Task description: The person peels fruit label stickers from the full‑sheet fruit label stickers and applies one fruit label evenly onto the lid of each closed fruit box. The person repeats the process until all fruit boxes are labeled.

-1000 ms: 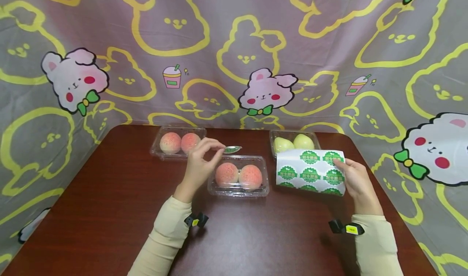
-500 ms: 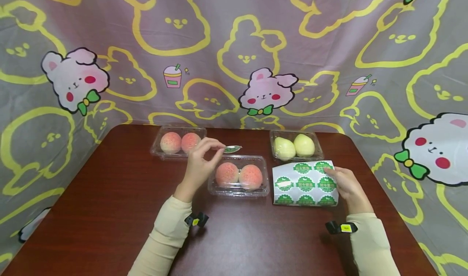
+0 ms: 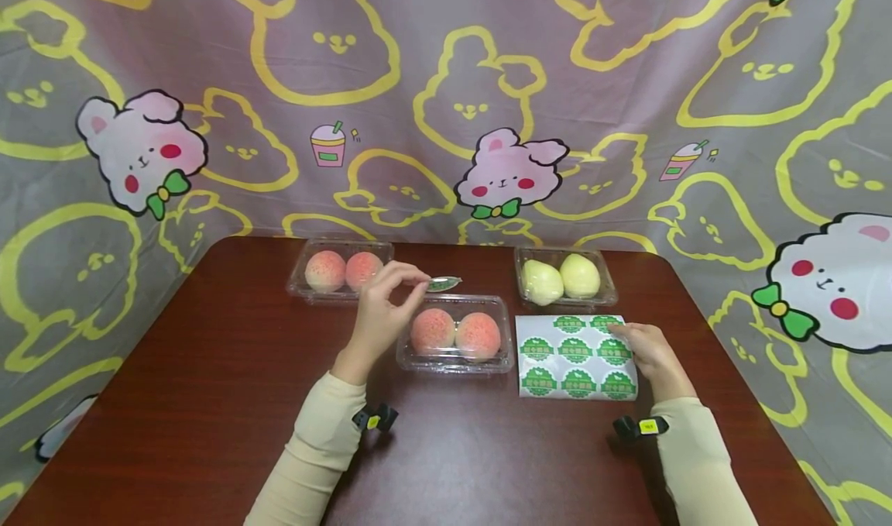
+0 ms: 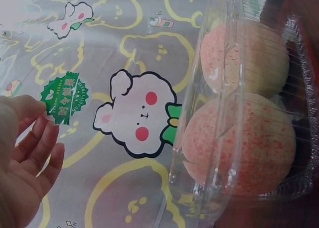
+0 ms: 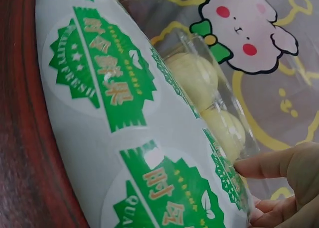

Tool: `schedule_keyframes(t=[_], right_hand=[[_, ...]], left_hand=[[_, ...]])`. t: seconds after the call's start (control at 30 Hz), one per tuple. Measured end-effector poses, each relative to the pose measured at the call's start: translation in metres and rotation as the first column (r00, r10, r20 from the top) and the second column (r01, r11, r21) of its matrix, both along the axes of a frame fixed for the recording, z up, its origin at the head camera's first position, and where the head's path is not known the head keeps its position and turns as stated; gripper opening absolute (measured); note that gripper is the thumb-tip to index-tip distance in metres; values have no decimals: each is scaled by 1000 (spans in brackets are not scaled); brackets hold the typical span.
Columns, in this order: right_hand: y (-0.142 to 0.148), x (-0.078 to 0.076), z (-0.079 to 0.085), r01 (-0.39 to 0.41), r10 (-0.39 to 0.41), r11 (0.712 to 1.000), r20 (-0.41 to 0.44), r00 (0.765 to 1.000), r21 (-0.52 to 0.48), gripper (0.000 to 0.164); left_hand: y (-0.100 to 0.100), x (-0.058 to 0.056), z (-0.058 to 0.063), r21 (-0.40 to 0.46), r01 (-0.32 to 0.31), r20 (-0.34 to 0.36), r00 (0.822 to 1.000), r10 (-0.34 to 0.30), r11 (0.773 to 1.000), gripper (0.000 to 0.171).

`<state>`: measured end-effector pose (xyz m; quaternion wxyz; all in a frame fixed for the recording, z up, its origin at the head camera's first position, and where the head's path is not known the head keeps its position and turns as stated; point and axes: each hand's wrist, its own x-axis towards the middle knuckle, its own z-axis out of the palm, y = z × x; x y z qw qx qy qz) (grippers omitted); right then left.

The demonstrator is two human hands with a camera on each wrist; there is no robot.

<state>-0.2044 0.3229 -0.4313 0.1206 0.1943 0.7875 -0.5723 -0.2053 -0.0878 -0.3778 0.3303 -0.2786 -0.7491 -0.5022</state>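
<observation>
Between thumb and finger, my left hand pinches a green scalloped sticker by its edge. The sticker hangs above the back of a clear plastic box holding two peaches. My right hand grips the upper right edge of a white sheet of green round stickers, thumb on top. That sheet lies low over the table, right of the peach box; one sticker spot at its upper left is bare. In the right wrist view the sheet looks curved.
Behind the left hand stands another clear box with two peaches. At the back right, beyond the sheet, a clear box holds two pale green pears. A patterned cloth rises around the brown table.
My right hand has brought the sticker sheet down and toward me, slightly left, uncovering the pear box behind it. The left hand has stayed in place with its sticker.
</observation>
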Motion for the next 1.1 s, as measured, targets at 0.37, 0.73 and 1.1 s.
schedule_keyframes(t=[0.37,0.73,1.1], right_hand=[[-1,0,-4,45,-51,980,23,998,195,42],[-8,1,0,99,-61,871,-93,994,481,41],[-12,-1,0,164,-85,826,-169,982,540,33]], left_hand=[[-1,2,-1,-39,0,54,999,2,999,7],[-1,1,-1,-71,-2,109,994,10,997,6],[0,-2,-7,-75,-5,129,991,15,997,6]])
